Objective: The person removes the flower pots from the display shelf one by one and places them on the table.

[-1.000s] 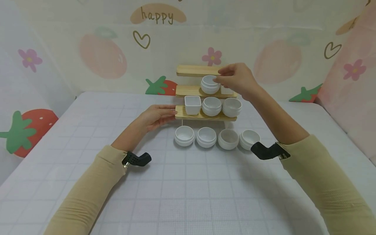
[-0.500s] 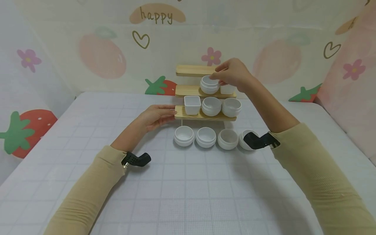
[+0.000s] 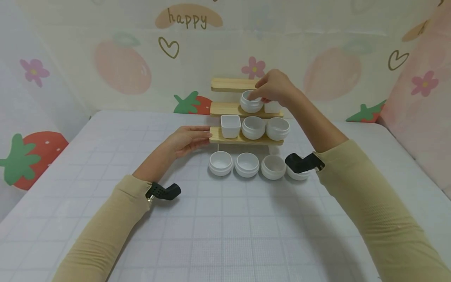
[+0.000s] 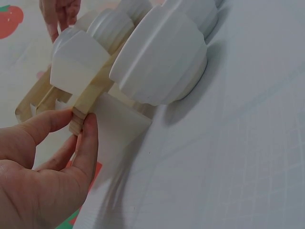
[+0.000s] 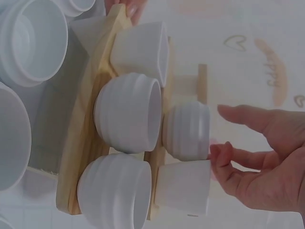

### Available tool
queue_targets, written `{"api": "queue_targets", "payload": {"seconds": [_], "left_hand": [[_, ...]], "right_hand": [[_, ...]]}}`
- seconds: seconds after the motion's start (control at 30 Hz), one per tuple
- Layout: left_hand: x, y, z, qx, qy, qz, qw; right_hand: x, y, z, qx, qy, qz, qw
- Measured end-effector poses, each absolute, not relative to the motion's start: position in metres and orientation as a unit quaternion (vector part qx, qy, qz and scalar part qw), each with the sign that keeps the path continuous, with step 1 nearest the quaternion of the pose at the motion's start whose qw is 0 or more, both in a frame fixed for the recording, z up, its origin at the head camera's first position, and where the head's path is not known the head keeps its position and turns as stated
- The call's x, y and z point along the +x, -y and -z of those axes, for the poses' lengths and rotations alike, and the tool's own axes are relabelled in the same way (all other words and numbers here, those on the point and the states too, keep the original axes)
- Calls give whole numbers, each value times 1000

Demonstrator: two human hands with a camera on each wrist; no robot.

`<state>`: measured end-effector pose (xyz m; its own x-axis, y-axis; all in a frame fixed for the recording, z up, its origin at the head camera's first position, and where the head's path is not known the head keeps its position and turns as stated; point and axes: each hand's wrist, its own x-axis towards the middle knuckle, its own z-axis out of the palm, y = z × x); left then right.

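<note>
My left hand (image 3: 188, 141) pinches the left end of the lowest board of a tiered wooden shelf (image 3: 246, 141) between thumb and fingers; the left wrist view shows this grip on the board end (image 4: 88, 100). Over the middle tier, my right hand (image 3: 276, 90) hovers at a round white ribbed pot (image 3: 251, 106). In the right wrist view its thumb and fingers stand apart, fingertips (image 5: 220, 151) right at that pot's rim. A square white pot (image 5: 183, 188) stands beside the round one. The lowest tier carries a square pot (image 3: 230, 127) and two round pots (image 3: 253, 128).
Several round white pots (image 3: 220, 163) stand in a row on the checked tablecloth (image 3: 211, 227) before the shelf. The top board (image 3: 232, 84) is bare where visible. A printed backdrop (image 3: 190, 62) rises close behind. The right wrist's black camera mount (image 3: 301, 162) overlaps the rightmost table pot.
My right hand has moved left, from beside the middle-tier round pot to over its rim, the forearm following. My left hand keeps its grip on the lowest board; the pots stay in place.
</note>
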<state>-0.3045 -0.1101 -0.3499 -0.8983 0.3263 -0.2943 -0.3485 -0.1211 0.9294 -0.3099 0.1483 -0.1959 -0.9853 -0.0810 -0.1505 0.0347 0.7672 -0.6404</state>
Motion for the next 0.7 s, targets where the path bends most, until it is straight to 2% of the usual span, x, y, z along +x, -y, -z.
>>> {"api": "queue_targets", "payload": {"seconds": [0.7], "left_hand": [[-306,111,349,-16,-636,-737,230]], "right_hand": [[-320,-142,191,-64,-952,270,125]]}}
